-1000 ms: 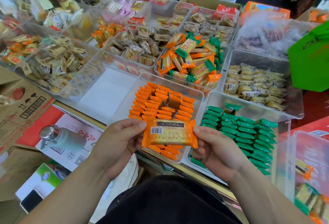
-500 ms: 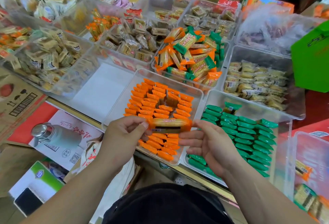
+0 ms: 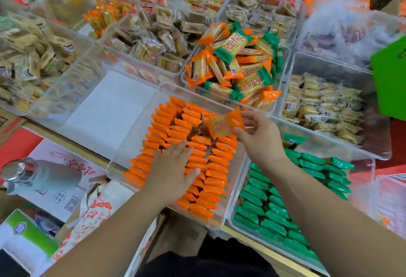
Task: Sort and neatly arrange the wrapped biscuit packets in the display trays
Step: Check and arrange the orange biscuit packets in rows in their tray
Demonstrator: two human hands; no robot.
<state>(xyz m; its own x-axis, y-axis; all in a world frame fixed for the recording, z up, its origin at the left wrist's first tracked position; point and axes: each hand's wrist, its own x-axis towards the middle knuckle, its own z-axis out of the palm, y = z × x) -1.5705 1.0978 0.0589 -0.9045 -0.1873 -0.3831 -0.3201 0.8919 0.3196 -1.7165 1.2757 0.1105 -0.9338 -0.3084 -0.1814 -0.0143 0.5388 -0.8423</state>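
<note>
A clear tray (image 3: pixel 140 131) holds orange packets (image 3: pixel 211 180) in neat rows, its right neighbour (image 3: pixel 363 168) green packets (image 3: pixel 263 206), the tray behind (image 3: pixel 184 74) a loose mixed heap (image 3: pixel 237 67), all on a crowded shop counter (image 3: pixel 270 252). The left hand (image 3: pixel 173 166) lies flat, fingers straight, on the orange rows; the right hand (image 3: pixel 259 136) pinches one orange-ended packet (image 3: pixel 226 124), biscuit showing through, over that tray's far right

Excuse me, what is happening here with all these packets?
A person is sorting wrapped biscuits. The right hand pinches one orange packet above the orange tray, while the left hand lies flat on the rows of orange packets standing there. The green tray beside it holds green packets in neat rows. Behind, a mixed pile of orange and green packets is not yet sorted.
</note>
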